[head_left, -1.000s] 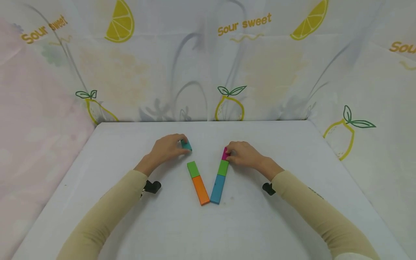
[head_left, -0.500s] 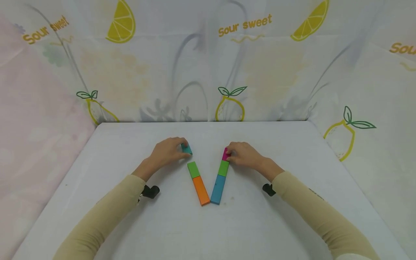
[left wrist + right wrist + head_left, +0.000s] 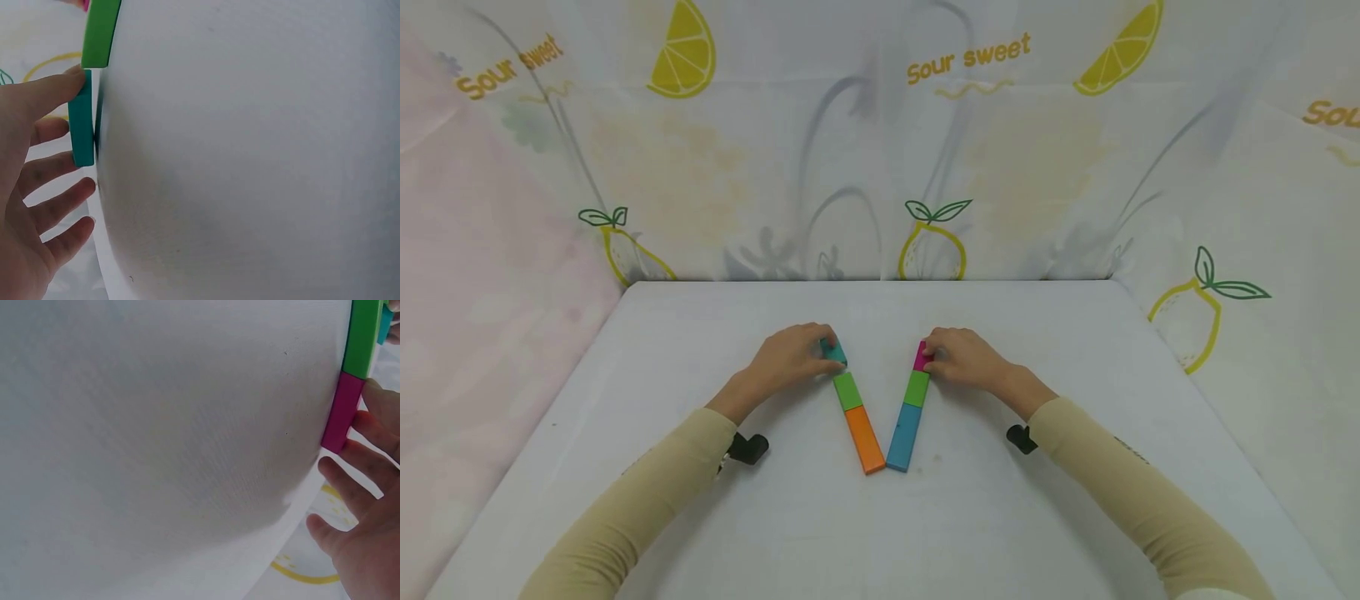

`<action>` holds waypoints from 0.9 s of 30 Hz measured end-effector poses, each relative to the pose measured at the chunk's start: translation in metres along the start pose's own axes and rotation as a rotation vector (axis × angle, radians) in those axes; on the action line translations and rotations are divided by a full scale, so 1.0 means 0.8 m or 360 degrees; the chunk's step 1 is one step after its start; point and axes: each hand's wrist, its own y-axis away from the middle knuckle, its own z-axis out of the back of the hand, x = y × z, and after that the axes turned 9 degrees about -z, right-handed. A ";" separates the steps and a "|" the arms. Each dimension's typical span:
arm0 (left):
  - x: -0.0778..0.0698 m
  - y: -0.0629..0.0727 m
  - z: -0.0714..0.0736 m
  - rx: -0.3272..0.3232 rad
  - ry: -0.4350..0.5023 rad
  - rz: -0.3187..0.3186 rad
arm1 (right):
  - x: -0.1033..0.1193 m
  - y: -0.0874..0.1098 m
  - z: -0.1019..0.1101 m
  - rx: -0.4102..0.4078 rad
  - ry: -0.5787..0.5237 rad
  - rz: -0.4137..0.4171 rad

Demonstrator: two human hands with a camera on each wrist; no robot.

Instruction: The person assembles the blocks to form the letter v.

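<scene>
My left hand pinches a teal block between thumb and fingers, its near end right at the far end of a green block. That green block meets an orange block, making the left arm of a V. My right hand holds a magenta block by thumb and fingertips. The magenta block sits end to end with a second green block, which meets a blue block. At the near point of the V, the orange and blue blocks come together at their corners.
The blocks lie on a white table. A hanging cloth printed with lemons stands behind the table's far edge. Black wrist devices show below both sleeves.
My left hand has brought the teal block toward me, up to the end of the left green block. The right hand stays on the magenta block.
</scene>
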 end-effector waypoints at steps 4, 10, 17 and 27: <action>-0.001 0.001 -0.001 -0.0006 0.0005 -0.0002 | 0.000 0.000 -0.001 -0.0006 -0.0005 0.0002; -0.003 0.004 -0.002 -0.0011 0.0002 -0.0010 | 0.001 0.001 0.000 -0.0012 -0.0018 0.0023; -0.002 0.008 -0.005 -0.0033 0.0007 -0.0015 | 0.003 0.001 0.000 -0.0032 0.0006 0.0028; -0.002 0.011 -0.008 -0.0061 0.0035 -0.0042 | 0.003 0.002 0.000 -0.0022 0.0010 0.0004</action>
